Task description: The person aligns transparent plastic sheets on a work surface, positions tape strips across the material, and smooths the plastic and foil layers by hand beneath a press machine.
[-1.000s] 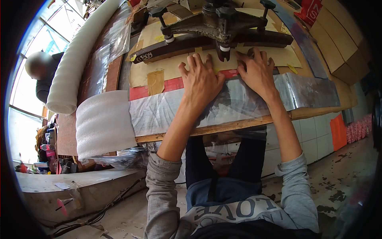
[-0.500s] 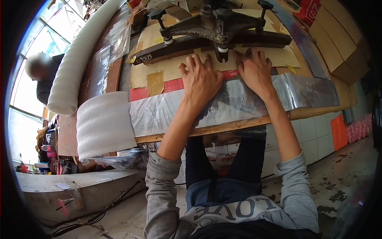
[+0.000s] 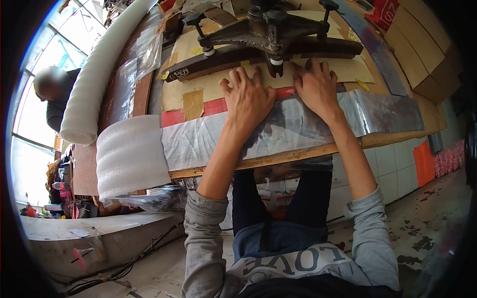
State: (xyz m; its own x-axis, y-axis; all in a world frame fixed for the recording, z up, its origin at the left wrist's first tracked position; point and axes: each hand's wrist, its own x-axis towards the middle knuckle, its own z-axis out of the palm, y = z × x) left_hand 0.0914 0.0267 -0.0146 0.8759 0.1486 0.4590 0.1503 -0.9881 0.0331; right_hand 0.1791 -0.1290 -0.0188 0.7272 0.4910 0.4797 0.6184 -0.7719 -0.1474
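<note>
My left hand (image 3: 247, 97) lies palm down with its fingers apart and bent, the tips on a beige board (image 3: 208, 83) just in front of a long dark metal bar (image 3: 223, 62). On the other side of the middle, my right hand (image 3: 316, 89) rests the same way, fingers spread, its tips close to the bar. A cast metal bracket (image 3: 248, 36) with black knobs holds the bar from above. Beneath my palms run a red strip (image 3: 214, 107) and a clear plastic sheet (image 3: 198, 136). Whether anything thin lies under the fingers is hidden.
White foam sheet (image 3: 131, 156) hangs over the table's left front, beside a long foam roll (image 3: 102, 74). A wooden edge (image 3: 288, 156) borders the front. Cardboard boxes (image 3: 417, 44) stand at the right. Another person (image 3: 59, 99) is at the far left.
Both hands stay in nearly the same place on the board. The whole view has shifted very slightly; nothing else visibly differs.
</note>
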